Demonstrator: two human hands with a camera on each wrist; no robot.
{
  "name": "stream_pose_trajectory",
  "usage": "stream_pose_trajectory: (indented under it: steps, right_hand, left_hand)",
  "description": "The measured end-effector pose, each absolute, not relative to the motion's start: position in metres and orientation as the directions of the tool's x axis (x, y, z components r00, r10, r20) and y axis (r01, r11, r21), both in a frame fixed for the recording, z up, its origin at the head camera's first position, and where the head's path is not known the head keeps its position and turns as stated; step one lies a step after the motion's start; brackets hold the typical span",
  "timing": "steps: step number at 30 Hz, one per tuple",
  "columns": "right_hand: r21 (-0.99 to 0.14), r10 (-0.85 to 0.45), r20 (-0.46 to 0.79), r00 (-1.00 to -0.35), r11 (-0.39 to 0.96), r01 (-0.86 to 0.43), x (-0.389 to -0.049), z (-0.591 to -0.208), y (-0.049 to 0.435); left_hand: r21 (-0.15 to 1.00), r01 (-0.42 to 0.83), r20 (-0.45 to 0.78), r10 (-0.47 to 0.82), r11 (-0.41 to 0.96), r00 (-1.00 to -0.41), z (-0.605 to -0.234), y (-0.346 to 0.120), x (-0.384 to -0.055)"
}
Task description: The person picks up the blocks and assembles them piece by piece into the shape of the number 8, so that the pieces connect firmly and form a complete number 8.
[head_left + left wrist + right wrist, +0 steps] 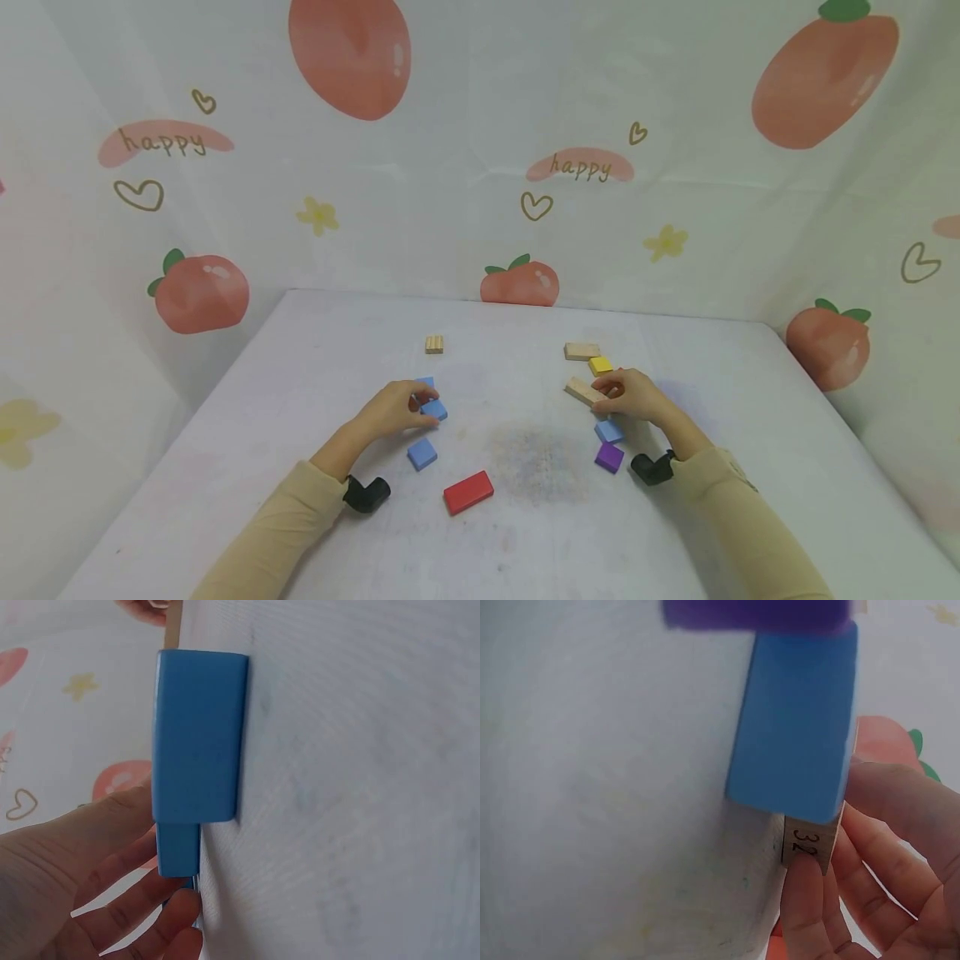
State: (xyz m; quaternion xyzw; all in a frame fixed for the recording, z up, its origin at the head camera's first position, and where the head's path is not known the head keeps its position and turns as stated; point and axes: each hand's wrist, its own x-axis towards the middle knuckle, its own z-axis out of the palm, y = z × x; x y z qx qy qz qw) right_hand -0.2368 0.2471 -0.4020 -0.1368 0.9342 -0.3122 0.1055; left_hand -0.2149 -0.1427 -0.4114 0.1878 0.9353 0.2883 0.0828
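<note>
**Blue block (pixel 433 409) and wooden block (pixel 582 389) held at bench (pixel 540 542)**

The blue block is pinched between thumb and fingers by the left grip (pixel 393 407); a hold across its sides is judged suited to so small a piece. The wooden block is pinched near its numbered end by the right grip (pixel 633 393), its other end being left uncovered. Whether either piece is lifted cannot be told. A purple block (pixel 610 457) and a red block (pixel 468 492) are laid flat on the bench, presumably for stability. Both forearms are reached forward and angled inward, with the fingers of each grip directed toward the centre.
</note>
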Motion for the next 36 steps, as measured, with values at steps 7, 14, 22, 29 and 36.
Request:
stream_pose_trajectory:
  steps: [7,14,22,29,36]
  right_hand:
    - [-0.62,-0.305,-0.124,-0.944,0.767,-0.166,-0.239,-0.403,0.247]
    - [-0.634,-0.304,-0.119,-0.945,0.756,-0.163,-0.241,-0.403,0.246]
    - [-0.653,-0.35,-0.094,-0.932,0.728,-0.207,-0.241,-0.398,0.243]
    - [-0.67,-0.368,-0.102,-0.924,0.712,-0.209,-0.239,-0.394,0.233]
    - [-0.685,-0.421,-0.052,-0.906,0.675,-0.274,-0.236,-0.393,0.221]
  left_hand:
    - [0.577,0.3,-0.042,0.395,0.76,-0.918,-0.412,-0.143,-0.215]
    - [0.589,0.304,-0.034,0.399,0.748,-0.916,-0.412,-0.143,-0.216]
    - [0.584,0.29,-0.048,0.389,0.758,-0.92,-0.412,-0.142,-0.215]
    - [0.591,0.284,-0.049,0.385,0.755,-0.922,-0.411,-0.141,-0.215]
    - [0.58,0.287,-0.049,0.384,0.762,-0.922,-0.41,-0.141,-0.216]
